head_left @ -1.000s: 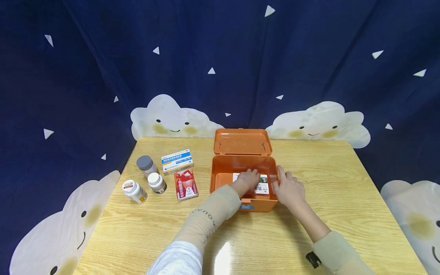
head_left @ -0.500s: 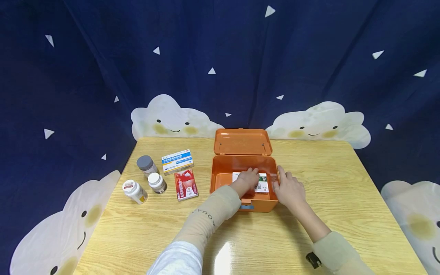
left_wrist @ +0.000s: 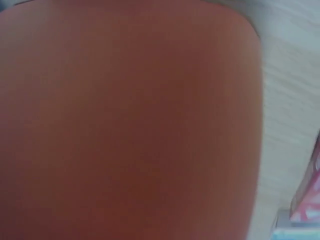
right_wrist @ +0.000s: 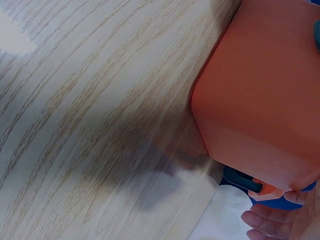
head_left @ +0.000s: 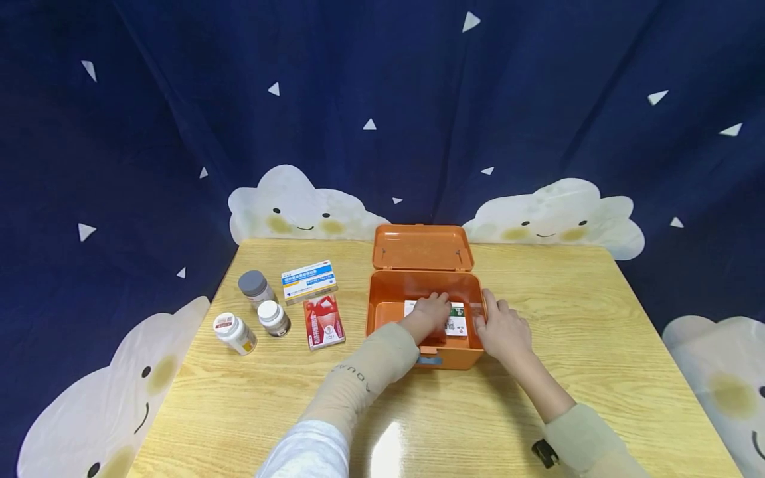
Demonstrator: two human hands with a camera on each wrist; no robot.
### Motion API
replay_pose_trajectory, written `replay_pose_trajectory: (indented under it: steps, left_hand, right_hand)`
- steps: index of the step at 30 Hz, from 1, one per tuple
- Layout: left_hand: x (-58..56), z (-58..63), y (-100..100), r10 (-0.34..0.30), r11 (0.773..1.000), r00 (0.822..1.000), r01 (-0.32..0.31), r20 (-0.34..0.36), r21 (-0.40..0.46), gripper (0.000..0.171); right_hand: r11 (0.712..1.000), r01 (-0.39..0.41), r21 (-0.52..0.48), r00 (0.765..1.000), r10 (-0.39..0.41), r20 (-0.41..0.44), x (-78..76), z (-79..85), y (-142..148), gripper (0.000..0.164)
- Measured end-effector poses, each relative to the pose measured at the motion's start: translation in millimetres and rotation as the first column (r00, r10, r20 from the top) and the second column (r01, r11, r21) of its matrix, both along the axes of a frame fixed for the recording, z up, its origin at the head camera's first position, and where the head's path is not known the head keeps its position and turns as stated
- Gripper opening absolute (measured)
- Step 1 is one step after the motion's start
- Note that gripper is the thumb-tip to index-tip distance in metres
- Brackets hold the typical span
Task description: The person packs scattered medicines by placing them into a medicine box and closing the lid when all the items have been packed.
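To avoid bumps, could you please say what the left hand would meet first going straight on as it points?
The left hand would probably meet the inner back wall of the orange box, though the gap is unclear.

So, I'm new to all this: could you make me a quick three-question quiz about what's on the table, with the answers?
1. How many bottles are on the table?
2. True or false: the orange box has its lid open.
3. Which hand is over the white carton inside the box?
A. Left
B. Right
C. Both

Key
1. Three: one with a grey cap and two with white caps.
2. True.
3. A. The left hand is over it; the right hand is at the box's right side.
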State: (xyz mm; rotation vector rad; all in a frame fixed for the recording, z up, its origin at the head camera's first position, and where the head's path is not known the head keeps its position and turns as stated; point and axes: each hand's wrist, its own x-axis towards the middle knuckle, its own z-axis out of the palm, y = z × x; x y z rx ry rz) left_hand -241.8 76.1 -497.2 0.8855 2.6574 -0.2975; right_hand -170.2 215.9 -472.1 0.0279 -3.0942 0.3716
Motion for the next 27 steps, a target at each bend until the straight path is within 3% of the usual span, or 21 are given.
replay_pose_trajectory:
  steps: [6,13,23,27]
  left_hand:
    - [1.3,5.1,0,0.043,0.996,0.999,-0.045,0.031,0.072,0.064]
    - [7.6,17.9,-5,0.033,0.991,0.999,-0.036,0.026,0.131,0.062]
    - [17.9,34.5,-24,0.002,0.985,0.998,0.009,-0.068,0.173,0.063]
    - [19.7,36.5,-32,-0.008,0.983,0.99,0.034,-0.14,0.183,0.06]
  right_hand:
    - [1.0,0.001,0.001,1.0,-0.001,-0.002,-0.4,0.3,1,0.054]
    - [1.0,-0.001,-0.002,1.0,0.001,-0.014,-0.1,0.0,0,0.055]
    - [1.0,0.001,-0.008,1.0,-0.001,0.007,-0.6,-0.1,1,0.055]
    - [1.0,0.005,-0.012,1.0,-0.005,0.003,-0.6,-0.8,1,0.055]
